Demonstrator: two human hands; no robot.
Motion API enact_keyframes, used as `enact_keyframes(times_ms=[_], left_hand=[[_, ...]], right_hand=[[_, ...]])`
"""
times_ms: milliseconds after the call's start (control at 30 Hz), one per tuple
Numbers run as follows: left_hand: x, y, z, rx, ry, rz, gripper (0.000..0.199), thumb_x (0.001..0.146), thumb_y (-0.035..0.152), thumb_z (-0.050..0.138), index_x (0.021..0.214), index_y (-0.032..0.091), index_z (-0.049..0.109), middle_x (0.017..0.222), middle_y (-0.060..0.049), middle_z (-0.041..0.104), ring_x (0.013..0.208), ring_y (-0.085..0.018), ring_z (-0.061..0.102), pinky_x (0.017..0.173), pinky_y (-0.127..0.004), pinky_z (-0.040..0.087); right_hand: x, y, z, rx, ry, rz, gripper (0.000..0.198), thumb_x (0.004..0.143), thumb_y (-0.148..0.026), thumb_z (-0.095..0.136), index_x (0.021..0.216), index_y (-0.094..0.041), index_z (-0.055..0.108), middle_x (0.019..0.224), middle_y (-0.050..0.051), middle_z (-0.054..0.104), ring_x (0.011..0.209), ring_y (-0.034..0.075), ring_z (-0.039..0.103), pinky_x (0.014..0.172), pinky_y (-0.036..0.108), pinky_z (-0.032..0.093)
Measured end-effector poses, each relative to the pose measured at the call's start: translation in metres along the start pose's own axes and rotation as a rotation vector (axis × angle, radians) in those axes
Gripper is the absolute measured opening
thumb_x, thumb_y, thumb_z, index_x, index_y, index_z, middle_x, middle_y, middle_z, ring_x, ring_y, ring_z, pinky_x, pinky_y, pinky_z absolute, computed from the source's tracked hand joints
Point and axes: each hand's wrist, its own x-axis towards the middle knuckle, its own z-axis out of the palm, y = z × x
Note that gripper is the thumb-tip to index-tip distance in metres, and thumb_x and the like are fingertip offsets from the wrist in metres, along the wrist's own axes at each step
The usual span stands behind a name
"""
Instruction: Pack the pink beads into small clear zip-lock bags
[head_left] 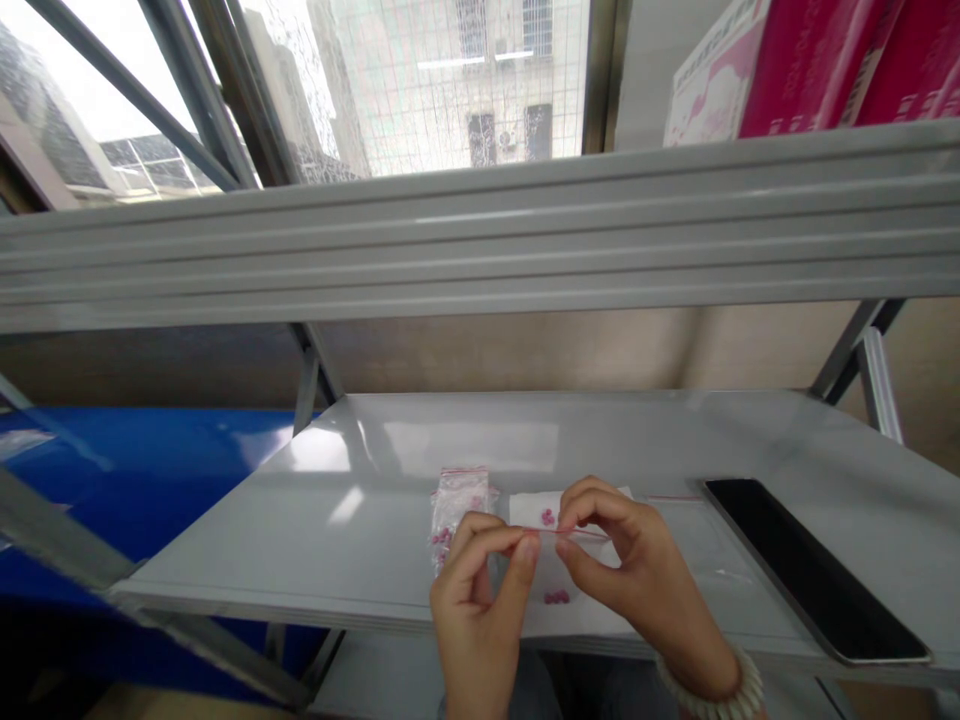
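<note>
Both hands pinch the red-striped top edge of a small clear zip bag (551, 565) near the front edge of the shelf. My left hand (480, 590) has thumb and index finger closed on the left end of that strip. Just to the right, my right hand (630, 560) pinches the same strip between thumb and fingers. Small pink pieces (556, 597) show low in the bag; whether they are inside or behind it, I cannot tell. More pink pieces (547, 517) lie on a white sheet (525, 508) behind the hands.
Left of the sheet, a pile of clear zip bags (463, 490) holds pink pieces. A black phone or tablet (814, 570) lies at the right of the grey shelf (300, 540), with another flat clear bag (682, 530) beside it. An upper shelf beam (480, 245) crosses above; pink boxes (817, 70) stand there.
</note>
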Motion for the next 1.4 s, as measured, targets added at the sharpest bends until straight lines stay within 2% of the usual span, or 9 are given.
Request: enact_keyframes(times_ms=[633,767,867,967,1067,1133,1233,1300,1400], left_hand=[[0.002,-0.001,-0.011,-0.023,0.106,-0.041,0.009,0.085,0.026,0.072,0.077,0.022,0.073,0.075,0.001,0.058,0.073,-0.014,0.055,0.066,-0.021,0.045],[0.006,0.003,-0.022,0.015,0.122,-0.013,0.009,0.085,0.024,0.072,0.076,0.023,0.073,0.075,0.001,0.057,0.072,-0.014,0.054,0.064,-0.021,0.044],[0.016,0.011,-0.037,0.076,0.131,0.060,0.006,0.083,0.022,0.073,0.078,0.023,0.074,0.076,0.001,0.058,0.073,-0.014,0.054,0.064,-0.022,0.043],[0.036,0.015,-0.052,0.133,0.123,0.108,0.004,0.081,0.022,0.074,0.077,0.024,0.074,0.075,0.001,0.059,0.075,-0.015,0.055,0.068,-0.024,0.044],[0.063,0.003,-0.063,0.244,0.116,0.027,0.010,0.078,0.030,0.073,0.073,0.022,0.072,0.075,0.000,0.062,0.078,-0.017,0.058,0.074,-0.027,0.047],[0.078,-0.013,-0.066,0.318,0.114,-0.081,0.016,0.077,0.035,0.070,0.072,0.020,0.071,0.076,-0.001,0.065,0.078,-0.019,0.061,0.074,-0.029,0.048],[0.092,-0.042,-0.068,0.383,0.103,-0.168,0.021,0.075,0.038,0.066,0.069,0.017,0.070,0.071,-0.004,0.069,0.071,-0.020,0.064,0.068,-0.031,0.049],[0.095,-0.058,-0.068,0.432,0.082,-0.210,0.025,0.074,0.040,0.064,0.068,0.017,0.070,0.068,-0.006,0.071,0.068,-0.022,0.065,0.066,-0.031,0.050],[0.094,-0.071,-0.068,0.530,0.058,-0.246,0.025,0.073,0.040,0.064,0.068,0.017,0.071,0.067,-0.007,0.072,0.065,-0.024,0.066,0.065,-0.033,0.050]], right_hand=[[0.003,0.005,0.000,0.078,0.057,-0.001,0.006,0.083,-0.018,0.071,0.078,-0.022,0.070,0.076,0.001,0.067,0.074,0.017,0.062,0.070,0.030,0.049],[0.004,-0.001,0.006,0.070,0.097,-0.013,0.009,0.081,-0.021,0.076,0.073,-0.023,0.073,0.072,0.000,0.067,0.070,0.017,0.062,0.068,0.030,0.047],[0.009,-0.009,0.014,0.091,0.106,-0.021,0.011,0.078,-0.024,0.078,0.068,-0.023,0.074,0.068,0.000,0.067,0.068,0.017,0.061,0.067,0.030,0.047],[0.025,-0.012,0.026,0.130,0.067,0.051,0.013,0.076,-0.028,0.078,0.066,-0.021,0.074,0.067,0.001,0.068,0.067,0.017,0.061,0.065,0.030,0.047],[0.048,0.003,0.042,0.180,0.011,0.228,0.017,0.074,-0.036,0.077,0.071,-0.020,0.076,0.069,0.003,0.072,0.067,0.019,0.064,0.063,0.031,0.050],[0.062,0.020,0.054,0.180,0.052,0.318,0.019,0.070,-0.036,0.078,0.071,-0.018,0.077,0.072,0.005,0.075,0.069,0.020,0.066,0.066,0.031,0.052],[0.075,0.048,0.069,0.160,0.065,0.360,0.015,0.070,-0.030,0.074,0.068,-0.015,0.076,0.069,0.008,0.075,0.066,0.021,0.067,0.064,0.032,0.053],[0.078,0.061,0.075,0.139,0.063,0.369,0.012,0.069,-0.024,0.072,0.073,-0.015,0.077,0.073,0.008,0.077,0.067,0.021,0.068,0.065,0.032,0.054],[0.075,0.070,0.074,0.089,0.069,0.368,0.019,0.069,-0.021,0.070,0.085,-0.015,0.078,0.081,0.009,0.078,0.069,0.020,0.068,0.067,0.033,0.054]])
